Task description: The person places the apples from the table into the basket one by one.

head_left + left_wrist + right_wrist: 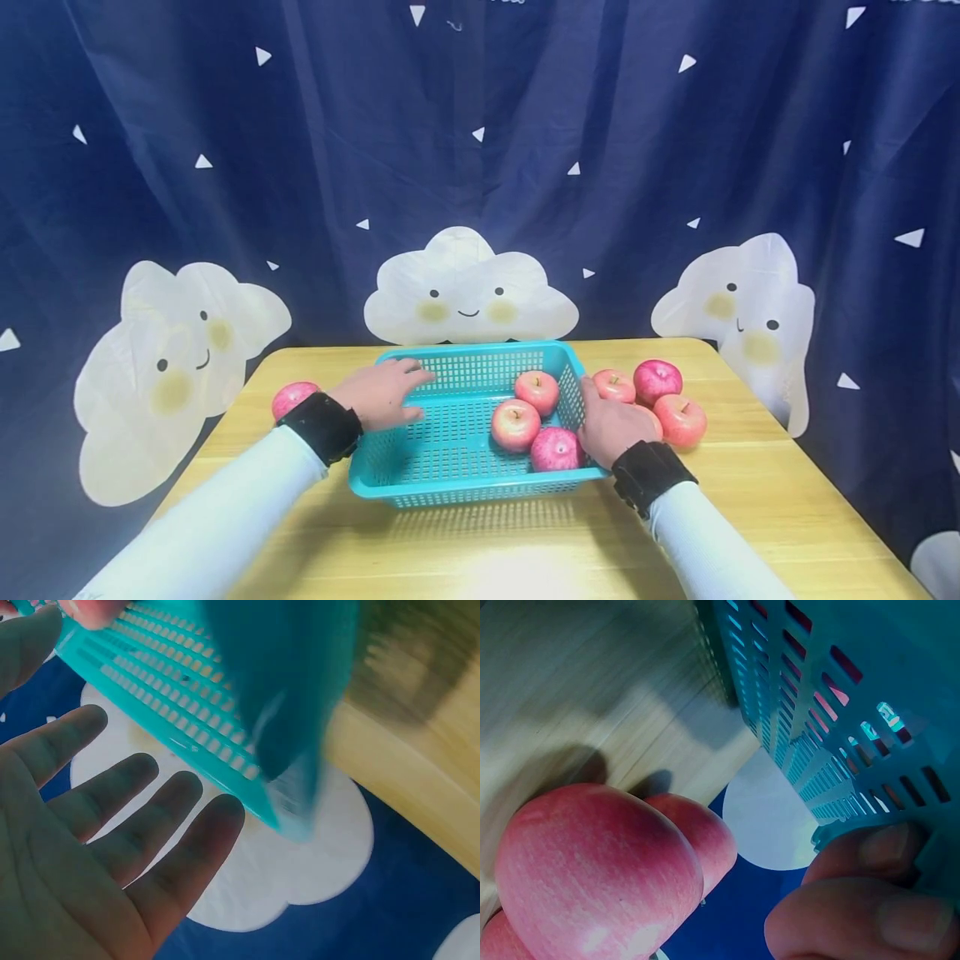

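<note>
A turquoise plastic basket (472, 486) stands in the middle, its front side above a shadow on the wood. Three apples lie in its right half: two lighter red ones (515, 426) and a deep pink one (558, 450). My right hand (617, 425) grips the basket's right rim; the right wrist view shows curled fingertips (922, 922) at the rim. My left hand (382, 396) hovers over the basket's left end, fingers spread. In the left wrist view the palm faces the basket's perforated side (187, 712), with nothing held.
Several apples (680, 420) sit on the table (757, 467) to the right, close beside my right hand. A pink apple (294, 398) lies at the left, partly behind my left wrist. A dark blue curtain (480, 183) with clouds hangs behind the table.
</note>
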`<state>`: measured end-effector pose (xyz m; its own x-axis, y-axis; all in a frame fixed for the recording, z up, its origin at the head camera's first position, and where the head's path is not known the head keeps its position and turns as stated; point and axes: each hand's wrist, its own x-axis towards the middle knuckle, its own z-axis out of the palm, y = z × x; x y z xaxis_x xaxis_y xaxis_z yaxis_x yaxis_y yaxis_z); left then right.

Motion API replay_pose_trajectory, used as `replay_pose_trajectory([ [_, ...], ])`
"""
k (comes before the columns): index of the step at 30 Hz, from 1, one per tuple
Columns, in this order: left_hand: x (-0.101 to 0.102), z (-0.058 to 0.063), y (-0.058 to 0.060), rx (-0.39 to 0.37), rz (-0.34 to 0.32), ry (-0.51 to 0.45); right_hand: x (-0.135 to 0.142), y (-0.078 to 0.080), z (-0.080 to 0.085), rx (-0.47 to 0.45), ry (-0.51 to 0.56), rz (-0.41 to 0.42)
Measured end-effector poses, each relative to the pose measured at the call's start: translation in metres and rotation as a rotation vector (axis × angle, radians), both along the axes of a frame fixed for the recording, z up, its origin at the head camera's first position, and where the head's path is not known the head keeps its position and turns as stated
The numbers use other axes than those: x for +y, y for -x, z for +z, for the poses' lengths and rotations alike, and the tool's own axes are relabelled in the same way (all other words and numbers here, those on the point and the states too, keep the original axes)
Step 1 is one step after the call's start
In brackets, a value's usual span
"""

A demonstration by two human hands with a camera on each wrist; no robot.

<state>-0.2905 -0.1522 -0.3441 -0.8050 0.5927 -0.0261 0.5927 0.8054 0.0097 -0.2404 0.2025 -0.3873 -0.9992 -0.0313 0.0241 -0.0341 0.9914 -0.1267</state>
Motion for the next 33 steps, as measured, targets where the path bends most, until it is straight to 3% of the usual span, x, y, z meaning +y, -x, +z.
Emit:
replay_pose_trajectory([
  [6,-0.029,-0.007,0.002,0.017,0.021,-0.057,0.000,0.001,0.001,-0.001,-0.022,-0.003],
  [18,-0.083,-0.026,0.000,0.076,0.162,-0.147,-0.001,0.001,0.002,-0.026,-0.004,-0.002],
  [27,-0.104,-0.031,-0.004,0.125,0.158,-0.167,-0.001,0.000,0.002,-0.021,-0.005,0.002],
  [33,-0.112,-0.038,-0.006,0.123,0.207,-0.161,-0.001,-0.001,0.002,-0.028,0.009,-0.010],
])
